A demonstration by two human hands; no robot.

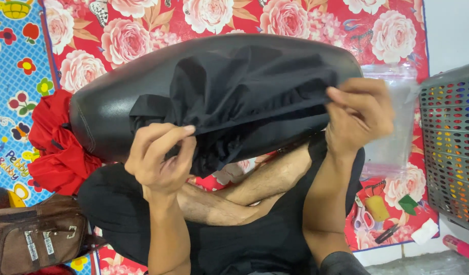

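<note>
My left hand (160,158) and right hand (359,114) both pinch the edge of the black cloth cover (244,97), fingers shut tight on it. It lies over the black seat (107,117) on my lap. Seat runs long left to right, w/ cloth edge stretched btw both hands

head camera, looking down, close over lap
</note>
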